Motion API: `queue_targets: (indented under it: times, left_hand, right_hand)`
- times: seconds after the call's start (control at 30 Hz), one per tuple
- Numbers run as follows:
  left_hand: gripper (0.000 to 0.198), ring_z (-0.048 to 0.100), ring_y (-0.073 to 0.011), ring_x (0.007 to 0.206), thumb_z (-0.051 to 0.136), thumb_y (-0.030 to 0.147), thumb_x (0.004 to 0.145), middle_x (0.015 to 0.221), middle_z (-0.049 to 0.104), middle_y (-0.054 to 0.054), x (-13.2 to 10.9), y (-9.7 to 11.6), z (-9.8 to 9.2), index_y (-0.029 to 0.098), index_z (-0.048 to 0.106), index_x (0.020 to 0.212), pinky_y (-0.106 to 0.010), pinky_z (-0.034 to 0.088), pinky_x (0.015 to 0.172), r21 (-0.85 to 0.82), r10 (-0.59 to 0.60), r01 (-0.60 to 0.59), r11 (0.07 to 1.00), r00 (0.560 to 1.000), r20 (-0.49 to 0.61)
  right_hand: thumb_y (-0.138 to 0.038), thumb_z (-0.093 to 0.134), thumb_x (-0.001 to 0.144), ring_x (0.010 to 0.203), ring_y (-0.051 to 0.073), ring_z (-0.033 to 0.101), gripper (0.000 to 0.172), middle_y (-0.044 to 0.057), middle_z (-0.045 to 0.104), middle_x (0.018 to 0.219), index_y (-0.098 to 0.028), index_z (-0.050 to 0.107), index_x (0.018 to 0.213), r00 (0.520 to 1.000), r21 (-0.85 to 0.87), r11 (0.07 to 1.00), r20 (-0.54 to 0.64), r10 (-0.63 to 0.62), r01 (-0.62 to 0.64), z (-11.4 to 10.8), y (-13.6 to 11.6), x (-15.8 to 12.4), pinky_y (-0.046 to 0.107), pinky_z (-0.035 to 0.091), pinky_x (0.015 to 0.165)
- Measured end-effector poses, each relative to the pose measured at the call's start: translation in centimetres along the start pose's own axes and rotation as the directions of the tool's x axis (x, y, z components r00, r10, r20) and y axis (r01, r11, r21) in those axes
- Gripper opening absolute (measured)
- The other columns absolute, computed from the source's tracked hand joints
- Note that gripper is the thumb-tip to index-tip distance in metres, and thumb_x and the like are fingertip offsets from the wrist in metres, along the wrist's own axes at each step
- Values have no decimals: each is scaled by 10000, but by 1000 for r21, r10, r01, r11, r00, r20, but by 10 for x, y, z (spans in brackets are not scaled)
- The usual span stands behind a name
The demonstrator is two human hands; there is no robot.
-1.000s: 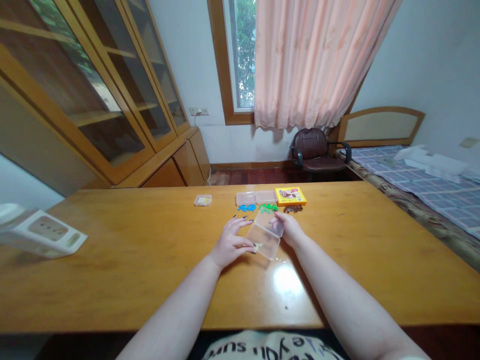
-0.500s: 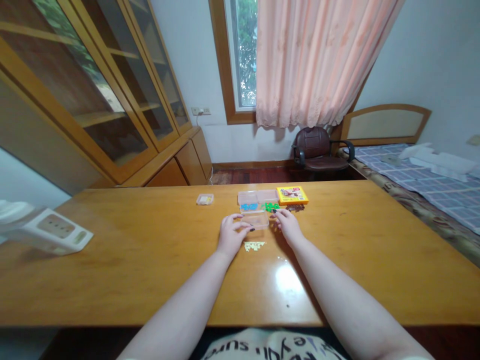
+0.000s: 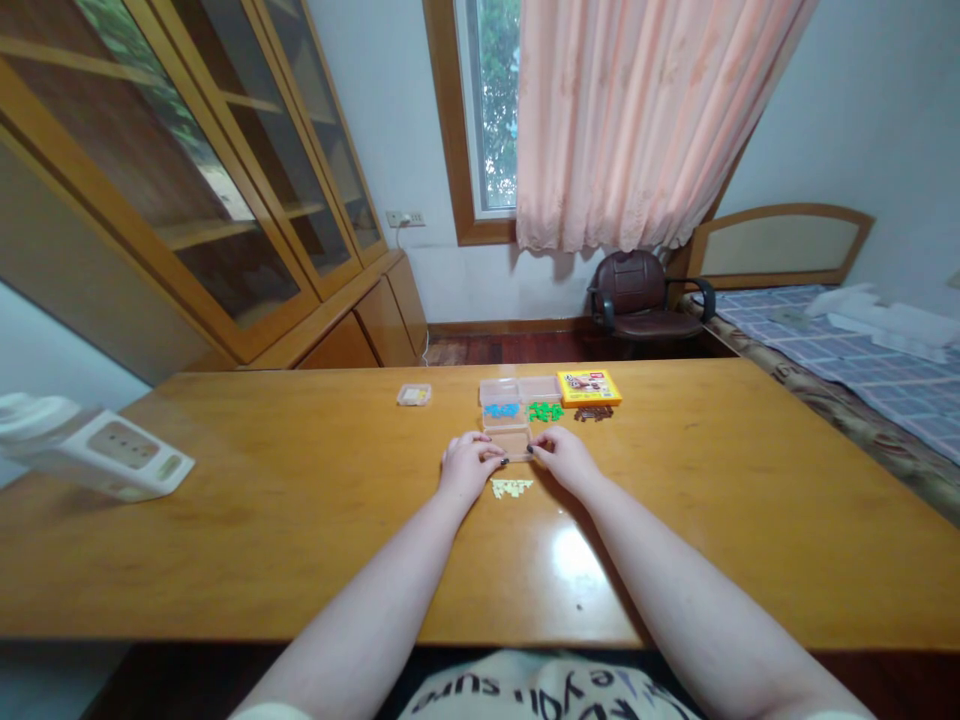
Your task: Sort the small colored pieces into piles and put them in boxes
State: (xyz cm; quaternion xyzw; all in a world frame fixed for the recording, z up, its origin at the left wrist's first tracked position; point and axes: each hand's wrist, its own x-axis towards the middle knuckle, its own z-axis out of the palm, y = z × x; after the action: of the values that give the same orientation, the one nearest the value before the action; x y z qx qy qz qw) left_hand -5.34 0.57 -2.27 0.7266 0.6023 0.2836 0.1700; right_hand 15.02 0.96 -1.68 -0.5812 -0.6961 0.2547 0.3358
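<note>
A clear plastic box (image 3: pixel 508 443) lies on the wooden table between my two hands. My left hand (image 3: pixel 466 468) has its fingertips on the near left side of this box. On the right edge, my right hand (image 3: pixel 566 458) pinches the box between thumb and fingers. Small pale yellow pieces (image 3: pixel 511 488) lie in a patch just nearer to me. Beyond the box are small blue pieces (image 3: pixel 501 410), green pieces (image 3: pixel 545 411) and, farther right, brown pieces (image 3: pixel 594 413). Their exact shapes are too small to make out.
Behind the coloured pieces are clear plastic trays (image 3: pixel 538 388) and a yellow box (image 3: pixel 589 387). A small clear case (image 3: pixel 414 395) sits to the left. At the far left a white power-socket unit (image 3: pixel 124 450) rests on the table (image 3: pixel 300 540). A chair (image 3: pixel 634 290) stands beyond.
My right hand has come left and down, from beside the green pieces to the right edge of the clear box. My left hand stays at its left side. The view has shifted slightly.
</note>
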Motion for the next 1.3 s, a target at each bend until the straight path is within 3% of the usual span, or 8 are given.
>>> queue_targets:
  times: [0.13,0.23,0.33,0.4,0.53,0.73,0.93,1.3]
  left_hand:
    - [230,558,-216,966,727,270,695,1016,625,-42,1,-3,-1,252,729,924,-364,436,901,-54,52,-52,997,999,-2]
    - [180,573,-198,961,660,246,751,1005,613,-43,0,-6,-14,239,721,921,-343,445,904,-103,150,-146,984,988,29]
    - [122,584,-176,900,620,269,791,952,620,-26,-2,-7,-35,249,732,837,-309,449,863,-91,286,-274,957,944,167]
    - [118,587,-159,848,625,282,793,918,623,-19,-3,-7,-47,254,738,808,-279,445,821,-53,325,-322,945,911,254]
    - [123,586,-146,798,622,273,797,847,624,-12,-4,-7,-52,262,743,814,-246,428,757,20,330,-357,934,883,332]
    - [134,583,-141,757,614,271,800,802,622,-6,-5,-8,-45,276,745,828,-230,418,714,25,309,-342,939,876,371]
    - [132,580,-148,751,603,228,794,797,624,-9,-6,-4,-46,260,731,788,-235,415,702,56,302,-344,937,881,364]
    - [98,565,-157,751,562,194,795,802,605,-22,-8,-1,-46,207,652,761,-244,411,678,111,326,-383,917,880,344]
  right_hand:
    - [-195,601,773,743,157,561,71,42,632,785,-169,663,751,1000,-47,999,27,-13,14,-2,-2,-1,276,432,711]
    - [-199,598,777,736,158,560,80,43,634,782,-173,672,762,999,-59,998,27,-18,19,-3,-5,-2,276,431,701]
    - [-222,592,787,730,152,557,102,41,636,789,-178,683,793,997,-54,996,14,-75,76,-8,-7,-4,265,423,684]
    - [-252,593,791,691,141,544,115,26,630,748,-184,686,782,987,-68,986,74,-146,151,-13,-8,-6,249,405,646]
    - [-279,600,774,585,119,513,139,-4,621,642,-192,684,707,941,-108,967,280,-191,229,-22,-9,-9,224,342,548]
    - [-234,602,720,577,133,575,148,-5,692,664,-234,741,772,899,-106,968,405,-167,228,-25,-9,-10,228,371,547]
    - [-199,605,680,592,156,615,190,-8,731,698,-286,766,733,889,-119,958,417,-189,259,-27,-10,-10,238,386,556]
    - [-180,564,704,600,159,598,203,21,720,703,-263,749,711,886,-268,891,392,-247,367,-24,-15,-13,240,350,547]
